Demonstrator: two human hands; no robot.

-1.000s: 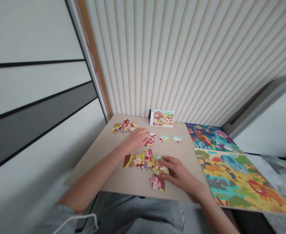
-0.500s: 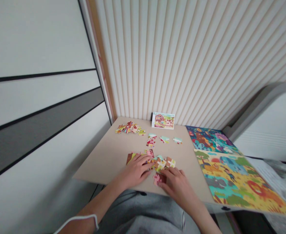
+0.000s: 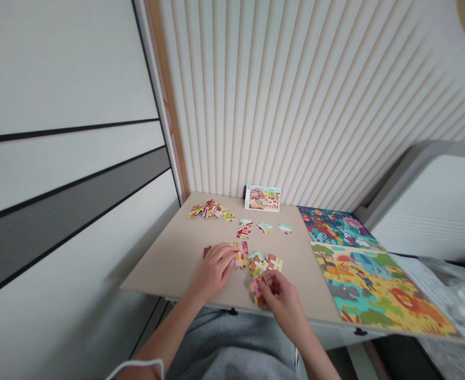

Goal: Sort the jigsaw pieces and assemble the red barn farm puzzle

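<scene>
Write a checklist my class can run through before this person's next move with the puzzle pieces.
1. Picture card facing the person: ok, propped at the table's far edge.
2. Right hand's grip on the pink piece: ok, thumb and fingers close on it.
3. Left hand pressing down the joined pieces: cannot tell, it covers part of them.
4. Piled pieces spread out: not ok, they overlap at far left.
5. Blue puzzle and yellow puzzle apart from the loose pieces: ok, both lie off to the right.
</scene>
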